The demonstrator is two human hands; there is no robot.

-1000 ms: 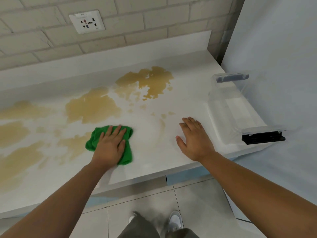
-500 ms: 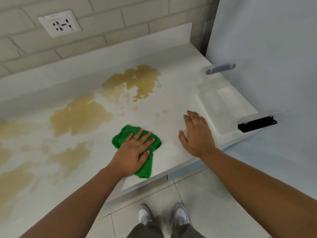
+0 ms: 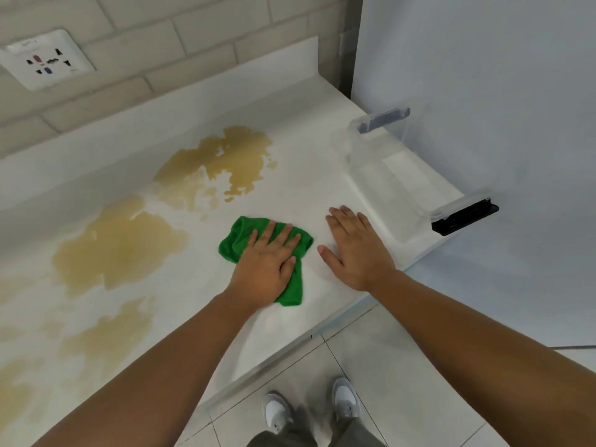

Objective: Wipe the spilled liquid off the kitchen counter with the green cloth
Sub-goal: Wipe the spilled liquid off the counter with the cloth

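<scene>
**Green cloth pinned flat under the left hand**

The green cloth [image 3: 292, 287] lies on the white counter [image 3: 306, 175] near its front edge, pressed beneath the left hand [image 3: 266, 264], whose fingers are spread flat over it. The right hand [image 3: 356, 250] rests palm-down and open just beside the cloth, holding nothing. The cloth is crumpled; its long axis runs from far-left toward the near edge. Brown spilled liquid [image 3: 119, 243] lies in patches to the left and behind. A clear plastic box [image 3: 387, 175] stands to the right.
</scene>
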